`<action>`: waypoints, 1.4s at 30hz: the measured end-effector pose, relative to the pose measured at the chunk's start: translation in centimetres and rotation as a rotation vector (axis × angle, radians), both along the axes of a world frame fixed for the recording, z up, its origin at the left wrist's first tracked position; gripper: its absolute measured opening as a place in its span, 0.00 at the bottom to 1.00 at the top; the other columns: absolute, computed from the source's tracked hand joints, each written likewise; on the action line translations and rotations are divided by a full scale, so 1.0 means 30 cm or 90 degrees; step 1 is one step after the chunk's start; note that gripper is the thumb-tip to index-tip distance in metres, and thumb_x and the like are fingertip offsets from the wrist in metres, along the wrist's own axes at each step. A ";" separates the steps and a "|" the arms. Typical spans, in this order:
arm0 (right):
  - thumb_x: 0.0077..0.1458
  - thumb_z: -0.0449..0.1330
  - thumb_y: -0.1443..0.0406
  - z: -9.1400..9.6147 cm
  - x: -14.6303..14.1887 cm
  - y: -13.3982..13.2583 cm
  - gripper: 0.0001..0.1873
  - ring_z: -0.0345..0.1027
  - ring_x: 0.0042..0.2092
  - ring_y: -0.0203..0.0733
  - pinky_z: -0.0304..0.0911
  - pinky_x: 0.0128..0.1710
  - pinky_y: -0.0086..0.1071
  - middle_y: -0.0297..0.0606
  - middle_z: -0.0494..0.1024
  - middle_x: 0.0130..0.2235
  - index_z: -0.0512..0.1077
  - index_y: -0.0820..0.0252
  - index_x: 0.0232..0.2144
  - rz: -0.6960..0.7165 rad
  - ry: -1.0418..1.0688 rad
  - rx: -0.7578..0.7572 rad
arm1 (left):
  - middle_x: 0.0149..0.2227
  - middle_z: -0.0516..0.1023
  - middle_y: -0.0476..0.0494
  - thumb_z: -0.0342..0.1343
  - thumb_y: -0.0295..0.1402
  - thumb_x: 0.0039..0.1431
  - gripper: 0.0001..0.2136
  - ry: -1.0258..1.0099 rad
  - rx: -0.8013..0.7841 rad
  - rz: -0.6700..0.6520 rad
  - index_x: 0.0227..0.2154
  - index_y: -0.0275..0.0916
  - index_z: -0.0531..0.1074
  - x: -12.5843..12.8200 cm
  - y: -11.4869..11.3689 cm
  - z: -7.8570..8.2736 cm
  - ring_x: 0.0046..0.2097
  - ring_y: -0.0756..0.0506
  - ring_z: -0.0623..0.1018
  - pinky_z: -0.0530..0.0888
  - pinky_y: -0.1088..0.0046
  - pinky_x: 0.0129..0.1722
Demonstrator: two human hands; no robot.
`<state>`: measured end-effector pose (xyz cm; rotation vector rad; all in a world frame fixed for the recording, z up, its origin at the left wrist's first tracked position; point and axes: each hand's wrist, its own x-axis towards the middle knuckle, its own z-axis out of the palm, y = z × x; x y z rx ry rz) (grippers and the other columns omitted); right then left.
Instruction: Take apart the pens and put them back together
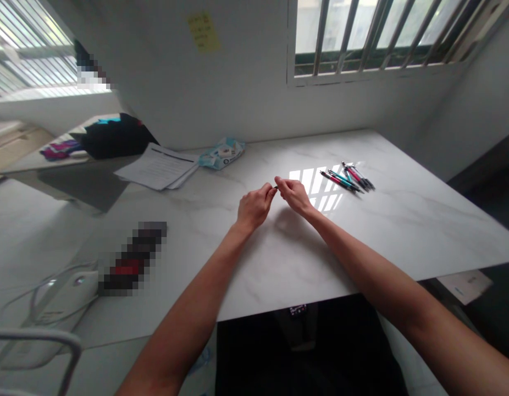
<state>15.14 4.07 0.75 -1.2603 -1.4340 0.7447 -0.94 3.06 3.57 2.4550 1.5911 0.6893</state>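
My left hand (254,208) and my right hand (293,194) meet over the middle of the white marble table (423,220). Both are closed in a pinch on one small dark thing (275,187) between their fingertips; it looks like a pen, mostly hidden by the fingers. To the right of my hands lies a heap of several pens (347,177), red, teal and black, in a patch of sunlight.
A stack of printed papers (158,166) and a pale blue wipes pack (221,153) lie at the back left. A black bag (114,135) sits further left. A white device with a cable (60,297) rests near the front left edge. A barred window is above.
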 end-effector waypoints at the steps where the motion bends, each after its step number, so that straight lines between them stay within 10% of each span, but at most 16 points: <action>1: 0.62 0.50 0.34 0.002 0.000 -0.003 0.36 0.58 0.26 0.37 0.53 0.28 0.32 0.31 0.62 0.21 0.61 0.56 0.19 -0.002 -0.022 0.009 | 0.32 0.80 0.44 0.44 0.47 0.74 0.16 0.003 -0.001 -0.001 0.40 0.46 0.74 0.006 -0.006 0.002 0.37 0.39 0.79 0.63 0.70 0.36; 9: 0.66 0.53 0.45 0.026 0.010 -0.017 0.25 0.61 0.30 0.39 0.57 0.33 0.32 0.31 0.67 0.25 0.66 0.55 0.25 0.014 -0.111 0.087 | 0.31 0.79 0.43 0.39 0.46 0.76 0.20 -0.058 -0.050 -0.018 0.36 0.45 0.74 0.007 0.006 -0.019 0.35 0.40 0.78 0.63 0.69 0.35; 20: 0.51 0.69 0.47 -0.007 0.016 0.030 0.24 0.73 0.38 0.40 0.69 0.40 0.33 0.37 0.83 0.37 0.80 0.57 0.42 0.148 0.212 0.011 | 0.25 0.71 0.48 0.40 0.45 0.73 0.21 -0.260 -0.147 -0.076 0.29 0.41 0.69 0.009 0.030 -0.039 0.29 0.47 0.71 0.63 0.71 0.31; 29: 0.45 0.75 0.53 0.039 0.072 0.022 0.25 0.76 0.46 0.39 0.70 0.42 0.30 0.35 0.84 0.45 0.77 0.51 0.45 0.163 0.348 -0.024 | 0.20 0.51 0.59 0.54 0.54 0.65 0.23 -0.697 -0.653 -0.105 0.26 0.41 0.59 0.010 0.028 0.007 0.17 0.57 0.49 0.44 0.82 0.16; 42: 0.52 0.62 0.71 -0.072 -0.045 0.118 0.12 0.76 0.35 0.38 0.71 0.41 0.33 0.36 0.82 0.34 0.80 0.58 0.39 0.051 -0.165 0.059 | 0.18 0.50 0.61 0.55 0.57 0.63 0.26 -0.920 -0.470 -0.025 0.25 0.42 0.56 -0.069 0.117 -0.012 0.15 0.57 0.49 0.44 0.80 0.15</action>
